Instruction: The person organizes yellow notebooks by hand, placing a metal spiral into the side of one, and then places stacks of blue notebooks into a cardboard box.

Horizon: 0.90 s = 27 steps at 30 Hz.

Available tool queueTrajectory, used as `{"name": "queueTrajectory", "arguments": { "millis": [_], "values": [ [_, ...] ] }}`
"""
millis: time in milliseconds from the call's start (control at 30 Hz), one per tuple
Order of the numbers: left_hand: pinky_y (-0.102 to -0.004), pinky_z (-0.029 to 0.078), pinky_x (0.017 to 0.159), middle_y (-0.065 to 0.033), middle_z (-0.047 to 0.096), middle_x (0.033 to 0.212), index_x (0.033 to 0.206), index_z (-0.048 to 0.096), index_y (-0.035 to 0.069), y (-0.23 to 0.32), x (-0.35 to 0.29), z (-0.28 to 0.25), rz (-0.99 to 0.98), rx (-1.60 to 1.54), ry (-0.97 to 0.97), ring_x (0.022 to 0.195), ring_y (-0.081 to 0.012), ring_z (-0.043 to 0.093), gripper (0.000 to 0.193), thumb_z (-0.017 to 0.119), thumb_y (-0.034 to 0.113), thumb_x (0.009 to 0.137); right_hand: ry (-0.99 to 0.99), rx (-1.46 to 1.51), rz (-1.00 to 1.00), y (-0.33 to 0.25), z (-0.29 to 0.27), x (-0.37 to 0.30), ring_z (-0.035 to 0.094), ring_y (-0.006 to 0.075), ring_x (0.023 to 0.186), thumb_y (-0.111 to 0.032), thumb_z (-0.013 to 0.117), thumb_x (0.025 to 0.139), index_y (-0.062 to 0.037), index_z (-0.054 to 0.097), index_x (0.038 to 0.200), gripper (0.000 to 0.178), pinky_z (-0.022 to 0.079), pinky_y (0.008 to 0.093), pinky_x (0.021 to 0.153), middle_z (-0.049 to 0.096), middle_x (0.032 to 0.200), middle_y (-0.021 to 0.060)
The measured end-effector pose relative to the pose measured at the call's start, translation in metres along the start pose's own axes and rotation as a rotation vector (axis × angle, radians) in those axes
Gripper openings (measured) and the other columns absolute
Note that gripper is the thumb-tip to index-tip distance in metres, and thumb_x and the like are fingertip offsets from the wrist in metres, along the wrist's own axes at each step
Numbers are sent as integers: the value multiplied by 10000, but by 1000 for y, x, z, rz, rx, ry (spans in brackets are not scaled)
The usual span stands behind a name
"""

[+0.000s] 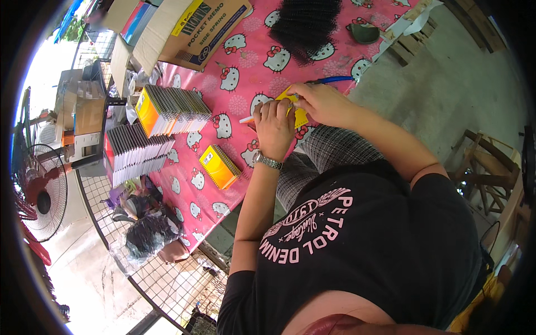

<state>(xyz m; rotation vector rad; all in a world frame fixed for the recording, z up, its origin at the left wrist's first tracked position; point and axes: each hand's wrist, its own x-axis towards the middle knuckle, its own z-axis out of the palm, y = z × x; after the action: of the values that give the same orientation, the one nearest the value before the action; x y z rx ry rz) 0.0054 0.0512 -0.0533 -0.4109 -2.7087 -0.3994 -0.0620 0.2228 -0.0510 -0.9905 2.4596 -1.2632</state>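
Note:
Both hands meet over a small memo notebook with a yellow cover (pixel 301 118) near the table's front edge. My left hand (pixel 273 125), with a metal watch on its wrist, is closed over the notebook's left part, and white page edges stick out beside it. Bent fingers of my right hand (pixel 321 103) grip the notebook's binding edge, where a bit of wire coil seems to show; the fingertips partly hide it. Left of my left forearm, one yellow-orange spiral notebook (pixel 220 167) lies flat. A blue-handled tool (pixel 338 79) rests just beyond my right hand.
Two rows of stacked spiral notebooks (pixel 173 110) stand at the left of the pink patterned table (pixel 209 84). Behind them sits an open cardboard box (pixel 206 33). Black wire coils (pixel 307 25) and a dark green dish (pixel 364 33) lie at the back. A fan (pixel 44 192) stands far left.

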Motion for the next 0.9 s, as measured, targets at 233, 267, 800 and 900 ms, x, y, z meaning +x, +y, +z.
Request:
{"name": "queueTrajectory", "arguments": {
  "millis": [233,267,800,900],
  "values": [
    [-469,371,972,-103,615,1000,1048,548,58,-9,-5,0,-13,-67,-48,980,-314,559,233,631,147,849,-34,-81,97,-17,-11,12,635,377,934,-245,622,868,-90,537,1194,370,512,476,746,642,1016,189],
    [-471,368,981,-101,617,1003,1042,549,60,-13,-8,0,-20,-86,-54,982,-314,560,228,632,152,850,-68,-82,244,-9,-18,23,623,372,980,-267,630,867,-88,550,1212,396,508,462,780,636,1050,182],
    [-449,398,870,-83,580,973,961,632,97,-17,-15,-2,-212,-63,8,970,-316,512,313,789,249,737,-552,462,1,16,-47,45,570,177,1110,-186,660,752,-76,627,1209,471,429,318,978,634,1171,62],
    [-438,417,849,-88,582,966,933,628,87,-21,-16,-5,-203,-87,32,956,-313,510,322,808,235,711,-637,925,27,22,-44,50,532,189,1179,-140,664,696,-41,650,1174,488,410,330,1006,578,1278,80]
  ]
}}
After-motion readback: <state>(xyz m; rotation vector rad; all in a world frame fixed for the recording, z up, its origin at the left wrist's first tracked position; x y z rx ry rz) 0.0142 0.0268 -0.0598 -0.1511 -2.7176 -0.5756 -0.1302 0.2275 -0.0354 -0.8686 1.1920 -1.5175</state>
